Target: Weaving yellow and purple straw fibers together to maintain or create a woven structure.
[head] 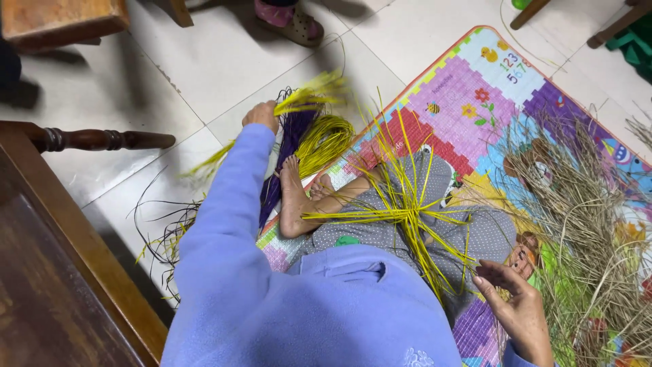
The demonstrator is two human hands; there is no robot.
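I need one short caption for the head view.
Seated person's left hand grips yellow strands; right hand open beside half-woven yellow strips.

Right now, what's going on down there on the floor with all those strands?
A person sits on a colourful play mat with yellow strands crossed in their lap. Their left hand grips a bunch of yellow strands over a purple bundle. Their right hand is open and empty beside a dry straw pile.

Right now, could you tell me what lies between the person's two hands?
In the head view, between the left hand, gripping yellow strands, and the open right hand lie bare feet, grey-clad legs and a splayed yellow strip bundle.
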